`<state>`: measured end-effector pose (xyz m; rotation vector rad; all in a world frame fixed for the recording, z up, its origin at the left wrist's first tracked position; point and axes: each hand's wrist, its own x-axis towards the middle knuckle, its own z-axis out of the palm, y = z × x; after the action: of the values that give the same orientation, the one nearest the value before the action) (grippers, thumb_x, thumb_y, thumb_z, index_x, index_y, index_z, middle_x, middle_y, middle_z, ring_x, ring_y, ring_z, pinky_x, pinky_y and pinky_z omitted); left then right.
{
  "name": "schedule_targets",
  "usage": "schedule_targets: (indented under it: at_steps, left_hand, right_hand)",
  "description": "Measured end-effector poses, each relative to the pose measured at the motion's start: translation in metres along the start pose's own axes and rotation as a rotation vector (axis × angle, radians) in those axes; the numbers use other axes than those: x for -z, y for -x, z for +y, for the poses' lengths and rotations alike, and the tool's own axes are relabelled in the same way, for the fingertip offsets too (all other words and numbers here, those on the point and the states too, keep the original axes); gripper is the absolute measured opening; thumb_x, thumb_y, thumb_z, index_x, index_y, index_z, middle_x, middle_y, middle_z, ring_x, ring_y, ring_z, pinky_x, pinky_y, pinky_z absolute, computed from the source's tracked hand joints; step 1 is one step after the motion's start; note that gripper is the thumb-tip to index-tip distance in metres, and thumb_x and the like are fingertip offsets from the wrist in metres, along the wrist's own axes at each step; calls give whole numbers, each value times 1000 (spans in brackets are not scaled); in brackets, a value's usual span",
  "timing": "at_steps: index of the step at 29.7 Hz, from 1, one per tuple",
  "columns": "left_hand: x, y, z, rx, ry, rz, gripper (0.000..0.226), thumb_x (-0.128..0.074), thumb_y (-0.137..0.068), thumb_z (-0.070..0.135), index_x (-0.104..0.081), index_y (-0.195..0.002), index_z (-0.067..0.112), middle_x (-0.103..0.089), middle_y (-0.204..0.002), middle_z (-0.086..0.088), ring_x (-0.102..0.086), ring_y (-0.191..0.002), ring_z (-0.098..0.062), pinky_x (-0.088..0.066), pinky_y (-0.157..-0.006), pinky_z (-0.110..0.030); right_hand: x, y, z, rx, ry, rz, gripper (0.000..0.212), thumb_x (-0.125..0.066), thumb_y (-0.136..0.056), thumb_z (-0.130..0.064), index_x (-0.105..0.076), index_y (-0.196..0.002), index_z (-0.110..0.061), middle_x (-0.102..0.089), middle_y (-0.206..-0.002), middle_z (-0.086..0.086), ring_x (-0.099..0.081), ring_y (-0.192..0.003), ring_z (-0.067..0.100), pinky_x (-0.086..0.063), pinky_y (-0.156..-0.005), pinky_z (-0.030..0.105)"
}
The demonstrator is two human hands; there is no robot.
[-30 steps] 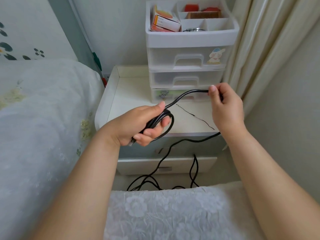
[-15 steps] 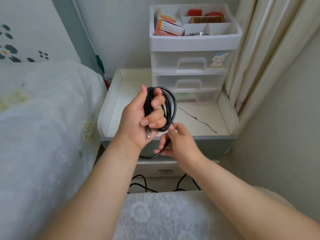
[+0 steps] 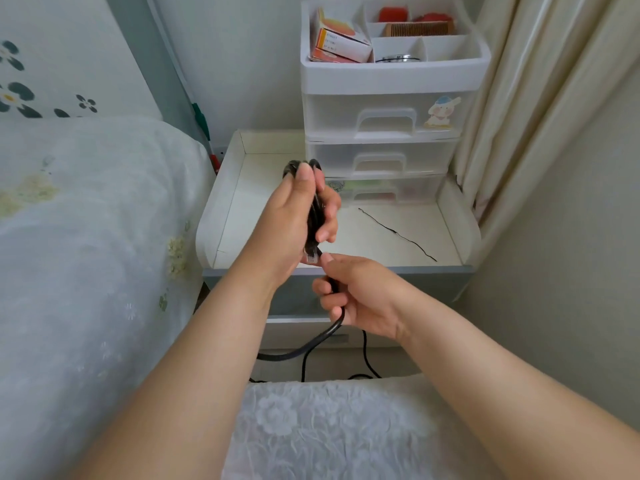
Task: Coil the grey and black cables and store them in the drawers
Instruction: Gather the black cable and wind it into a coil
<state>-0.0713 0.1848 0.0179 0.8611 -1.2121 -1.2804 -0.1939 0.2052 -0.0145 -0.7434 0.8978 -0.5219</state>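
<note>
- Now our left hand (image 3: 291, 220) grips the coiled black cable (image 3: 313, 216) upright, above the table (image 3: 398, 233).
- Our right hand (image 3: 360, 292) curls round the cable's loose run just below; rest trails to floor.
- Drawers (image 3: 384, 140) closed behind.

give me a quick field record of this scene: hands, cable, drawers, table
left hand: holds the coiled loops of the black cable upright above the table
right hand: grip round the loose run of the cable, just below the coil
cable end: a plug sticks out under the left hand
loose cable: trails from the right hand down to the floor
drawers: three, all closed, at the back of the table
table: a thin dark thread lies on it
top tray: boxes, comb, red items
</note>
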Motion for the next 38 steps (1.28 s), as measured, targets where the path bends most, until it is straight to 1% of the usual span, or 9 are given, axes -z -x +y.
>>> schedule_targets:
  at_steps: [5,10,16,20,23,26,29,34,38]
  left_hand:
    - [-10,9,-4,-29,-575,-44,42,-28,-103,38,-43,-87,3,-52,-65,-2,-45,-53,-15,-45,-51,-30]
    - [-11,6,-11,-134,-1107,-73,40,-27,-100,42,-45,-103,6,-63,-80,-7,-60,-71,-22,-48,-62,-44]
    - [-5,-2,-15,-138,-1379,-55,26,-33,-101,39,-36,-92,14,-35,-63,19,-42,-59,-18,-27,-54,-32]
    - [-1,-4,-21,-94,-1502,-106,25,-30,-102,38,-37,-95,15,-67,-89,6,-60,-77,-30,-34,-55,-34]
    - [0,-4,-26,16,-1620,-142,32,-22,-102,42,-40,-96,16,-58,-82,-3,-53,-74,-30,-35,-57,-35]
    - [0,-5,-24,94,-1551,-115,37,-20,-102,42,-38,-81,19,-52,-75,1,-50,-70,-24,-35,-58,-33]
    - [2,-6,-17,150,-1348,-112,43,-26,-100,47,-40,-73,16,-49,-70,2,-50,-68,-21,-36,-57,-34]
    - [7,3,-2,385,-632,-367,32,-65,-88,35,-52,-81,8,-39,-53,4,-32,-42,-11,-27,-42,-23]
    - [8,8,2,444,-141,-385,30,-59,-92,32,-46,-72,14,-30,-45,5,-21,-34,-6,-17,-37,-17]
  right_hand:
    - [5,2,-7,-37,-96,-141,18,-34,-100,-7,-44,-86,-14,-42,-65,1,-36,-50,7,-49,-49,18]
    - [14,8,-10,-58,-26,-194,14,-40,-95,-2,-54,-95,-6,-54,-63,1,-50,-57,9,-56,-83,37]
    - [23,11,-16,-35,-128,-156,18,-47,-91,-2,-65,-89,-3,-65,-73,-2,-48,-57,3,-50,-56,14]
    - [27,17,-21,133,-11,-63,35,-45,-93,2,-45,-127,-3,-62,-73,4,-51,-58,9,-57,-61,30]
    - [32,22,-26,219,-21,34,46,-46,-90,4,-38,-132,-14,-51,-74,4,-36,-45,8,-43,-42,23]
    - [39,26,-31,228,17,15,48,-45,-91,6,-40,-132,-18,-53,-79,4,-24,-42,5,-23,-34,16]
    - [51,27,-37,312,289,43,37,-49,-94,-2,-48,-128,-19,-61,-76,2,-25,-41,6,-23,-36,16]
    - [71,22,-46,631,996,561,29,-71,-72,-48,-64,-85,-23,-52,-60,-10,-42,-49,3,-35,-51,18]
    - [63,18,-43,876,1141,786,47,-49,-72,-68,-51,-75,-21,-50,-57,-12,-46,-54,3,-33,-49,24]
